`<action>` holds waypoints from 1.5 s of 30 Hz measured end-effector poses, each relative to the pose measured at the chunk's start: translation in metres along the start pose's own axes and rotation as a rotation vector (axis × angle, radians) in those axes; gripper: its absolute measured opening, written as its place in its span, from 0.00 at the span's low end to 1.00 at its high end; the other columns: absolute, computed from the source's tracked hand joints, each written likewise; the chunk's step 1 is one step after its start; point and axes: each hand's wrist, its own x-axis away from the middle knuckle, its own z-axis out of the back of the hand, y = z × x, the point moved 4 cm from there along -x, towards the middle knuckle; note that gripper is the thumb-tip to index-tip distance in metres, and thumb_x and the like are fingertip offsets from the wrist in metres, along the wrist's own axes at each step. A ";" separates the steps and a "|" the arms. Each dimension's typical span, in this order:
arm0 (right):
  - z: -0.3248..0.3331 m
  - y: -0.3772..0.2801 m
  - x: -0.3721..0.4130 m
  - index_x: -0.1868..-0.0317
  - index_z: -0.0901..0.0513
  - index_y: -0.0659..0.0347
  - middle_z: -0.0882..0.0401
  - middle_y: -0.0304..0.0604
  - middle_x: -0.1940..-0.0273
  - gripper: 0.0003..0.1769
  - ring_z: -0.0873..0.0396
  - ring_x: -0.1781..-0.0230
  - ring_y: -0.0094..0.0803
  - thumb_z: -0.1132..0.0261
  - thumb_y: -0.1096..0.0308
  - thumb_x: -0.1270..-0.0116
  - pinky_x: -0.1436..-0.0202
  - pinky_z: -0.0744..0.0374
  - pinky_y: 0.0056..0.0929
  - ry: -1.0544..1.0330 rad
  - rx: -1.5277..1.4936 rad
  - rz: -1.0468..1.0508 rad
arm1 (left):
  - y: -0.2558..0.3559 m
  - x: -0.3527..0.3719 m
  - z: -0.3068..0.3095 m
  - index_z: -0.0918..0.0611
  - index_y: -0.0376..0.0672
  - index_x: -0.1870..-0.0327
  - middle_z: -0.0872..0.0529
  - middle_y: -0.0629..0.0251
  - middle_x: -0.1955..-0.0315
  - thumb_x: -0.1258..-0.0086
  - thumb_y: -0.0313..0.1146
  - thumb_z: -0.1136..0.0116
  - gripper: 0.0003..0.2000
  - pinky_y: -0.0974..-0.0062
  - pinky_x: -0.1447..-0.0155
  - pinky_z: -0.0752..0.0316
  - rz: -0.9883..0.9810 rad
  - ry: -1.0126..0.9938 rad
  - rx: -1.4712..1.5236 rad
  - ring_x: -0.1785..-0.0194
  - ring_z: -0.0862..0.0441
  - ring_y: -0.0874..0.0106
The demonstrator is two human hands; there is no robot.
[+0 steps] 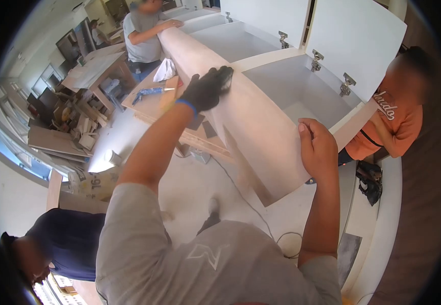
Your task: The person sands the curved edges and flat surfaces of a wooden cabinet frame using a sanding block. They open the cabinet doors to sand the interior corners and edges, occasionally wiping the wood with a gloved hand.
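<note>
Long pale cabinet (pixel 261 127), openings facing up, doors (pixel 358 35) swung open, hinges (pixel 347 84) exposed. Support beneath not visible.

Left hand (pixel 208 90), in a dark glove, pressed flat on the upper edge of the near side panel. Fingers extended and draped over the edge, not clenched.

Right hand (pixel 318 147), bare, at the near corner of the same panel. Fingers curled round the end edge, gripping the cabinet.

Person in grey (pixel 144 35) at the far end, one hand on the same panel. Person in orange (pixel 391 122) close against the open-door side. Person in dark blue (pixel 68 239) low at the left, apart from the cabinet.

Cluttered worktop (pixel 149 104) just beyond the left hand, with blue tool (pixel 147 93) and white cloth (pixel 165 69) near its cabinet-side edge. Cable (pixel 261 218) loose on the floor below the near corner.

Judged step: bracing and steadying the cabinet at its near end, jointly with the far-end person. Any shift from here judged to call for a closed left grip, agreement with the far end, and care around the cable and open doors.
</note>
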 end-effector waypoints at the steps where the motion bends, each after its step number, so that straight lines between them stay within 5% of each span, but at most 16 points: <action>1: 0.000 0.000 -0.001 0.45 0.11 0.64 0.10 0.56 0.51 0.17 0.12 0.55 0.53 0.39 0.59 0.16 0.47 0.17 0.45 -0.015 0.006 -0.013 | -0.001 -0.012 0.012 0.28 0.48 0.19 0.20 0.58 0.26 0.20 0.37 0.40 0.29 0.39 0.28 0.25 0.045 -0.140 0.006 0.27 0.18 0.56; 4: -0.001 0.003 -0.002 0.45 0.11 0.64 0.10 0.56 0.51 0.18 0.12 0.52 0.55 0.41 0.59 0.16 0.44 0.18 0.46 -0.018 0.011 -0.008 | 0.062 -0.024 0.041 0.26 0.47 0.21 0.18 0.55 0.28 0.21 0.40 0.39 0.28 0.45 0.29 0.24 0.006 -0.299 -0.153 0.28 0.18 0.54; 8: -0.003 0.010 0.000 0.45 0.12 0.64 0.10 0.57 0.49 0.19 0.14 0.46 0.59 0.43 0.59 0.15 0.41 0.19 0.48 0.009 -0.015 -0.024 | 0.168 0.047 0.020 0.32 0.51 0.14 0.24 0.48 0.23 0.21 0.42 0.37 0.35 0.41 0.22 0.33 -0.296 0.037 0.012 0.21 0.25 0.53; 11: 0.000 0.004 0.001 0.45 0.12 0.64 0.10 0.57 0.48 0.19 0.15 0.44 0.59 0.44 0.60 0.15 0.40 0.19 0.49 0.008 0.027 0.038 | 0.142 0.049 0.015 0.37 0.51 0.12 0.27 0.49 0.21 0.21 0.41 0.36 0.38 0.40 0.20 0.36 -0.476 0.000 0.067 0.19 0.28 0.55; 14: 0.001 0.002 0.002 0.45 0.12 0.64 0.11 0.57 0.47 0.19 0.15 0.44 0.59 0.45 0.60 0.14 0.40 0.19 0.50 -0.008 0.037 0.021 | 0.060 0.013 0.024 0.34 0.47 0.14 0.25 0.50 0.22 0.20 0.37 0.40 0.34 0.42 0.21 0.34 -0.015 -0.141 -0.018 0.21 0.27 0.52; 16: 0.000 0.004 0.004 0.45 0.12 0.64 0.10 0.56 0.47 0.19 0.15 0.44 0.58 0.45 0.60 0.14 0.39 0.19 0.49 0.012 0.049 0.032 | 0.076 0.015 0.023 0.31 0.43 0.18 0.25 0.49 0.23 0.21 0.35 0.40 0.31 0.45 0.23 0.32 0.013 -0.118 0.114 0.26 0.24 0.49; 17: -0.002 0.005 0.003 0.45 0.12 0.64 0.10 0.56 0.46 0.19 0.15 0.44 0.58 0.45 0.60 0.14 0.39 0.19 0.49 0.028 0.052 0.038 | 0.103 0.021 0.017 0.31 0.41 0.17 0.24 0.50 0.24 0.21 0.36 0.39 0.32 0.47 0.26 0.30 -0.214 -0.078 0.080 0.31 0.21 0.49; 20: 0.001 0.000 0.003 0.44 0.12 0.65 0.10 0.57 0.46 0.18 0.14 0.45 0.58 0.43 0.61 0.14 0.39 0.18 0.47 0.020 0.008 0.003 | 0.177 0.054 0.050 0.36 0.45 0.12 0.29 0.54 0.18 0.24 0.35 0.36 0.39 0.47 0.18 0.36 -0.544 -0.170 0.007 0.17 0.30 0.54; 22: 0.001 0.002 0.005 0.43 0.12 0.65 0.10 0.57 0.46 0.18 0.12 0.46 0.56 0.42 0.61 0.15 0.40 0.18 0.46 0.018 -0.007 -0.018 | 0.117 0.028 0.017 0.36 0.59 0.11 0.33 0.63 0.13 0.22 0.34 0.38 0.38 0.41 0.17 0.38 -0.417 -0.119 0.124 0.12 0.35 0.59; 24: 0.002 0.001 0.005 0.42 0.12 0.66 0.09 0.57 0.46 0.18 0.11 0.48 0.54 0.40 0.61 0.16 0.41 0.17 0.44 0.016 -0.016 -0.056 | 0.062 -0.002 0.026 0.35 0.58 0.12 0.32 0.63 0.14 0.22 0.35 0.37 0.37 0.42 0.18 0.38 -0.034 -0.247 0.045 0.12 0.35 0.58; 30: 0.003 0.000 0.003 0.42 0.12 0.67 0.09 0.56 0.48 0.17 0.11 0.52 0.49 0.36 0.62 0.18 0.45 0.15 0.41 0.045 -0.035 -0.056 | 0.127 0.033 0.023 0.37 0.50 0.11 0.33 0.57 0.15 0.22 0.38 0.36 0.39 0.38 0.12 0.47 -0.493 -0.139 0.055 0.12 0.37 0.57; 33: 0.003 -0.003 0.002 0.43 0.11 0.67 0.09 0.56 0.49 0.16 0.11 0.54 0.47 0.35 0.63 0.19 0.46 0.15 0.40 0.029 -0.060 -0.108 | 0.049 -0.001 0.000 0.40 0.59 0.10 0.37 0.63 0.12 0.19 0.40 0.38 0.38 0.35 0.14 0.46 -0.349 -0.117 0.073 0.11 0.39 0.58; 36: 0.004 -0.001 0.007 0.43 0.11 0.68 0.09 0.54 0.51 0.16 0.12 0.56 0.44 0.34 0.64 0.20 0.47 0.16 0.38 0.049 -0.069 -0.134 | -0.031 -0.032 0.012 0.38 0.53 0.11 0.30 0.57 0.17 0.18 0.43 0.41 0.36 0.32 0.20 0.37 0.007 -0.203 -0.079 0.17 0.32 0.55; 39: 0.005 0.000 0.002 0.43 0.11 0.68 0.09 0.51 0.53 0.15 0.13 0.57 0.40 0.33 0.65 0.21 0.48 0.16 0.35 0.055 -0.075 -0.158 | -0.014 -0.024 -0.013 0.37 0.43 0.13 0.32 0.51 0.17 0.17 0.45 0.42 0.36 0.30 0.19 0.38 -0.149 -0.082 -0.114 0.15 0.35 0.53; 42: 0.003 0.002 0.001 0.43 0.11 0.68 0.10 0.48 0.55 0.15 0.15 0.58 0.36 0.32 0.66 0.22 0.49 0.17 0.33 0.038 -0.085 -0.185 | -0.022 -0.021 -0.008 0.33 0.51 0.15 0.29 0.59 0.17 0.19 0.43 0.40 0.33 0.34 0.20 0.35 -0.341 -0.009 0.031 0.16 0.32 0.55; 45: 0.000 0.005 0.002 0.43 0.11 0.68 0.11 0.47 0.55 0.14 0.15 0.58 0.33 0.31 0.68 0.23 0.49 0.17 0.32 0.047 -0.077 -0.187 | -0.090 -0.057 0.011 0.25 0.48 0.30 0.19 0.61 0.31 0.20 0.35 0.41 0.20 0.38 0.25 0.32 -0.047 -0.092 0.033 0.24 0.25 0.56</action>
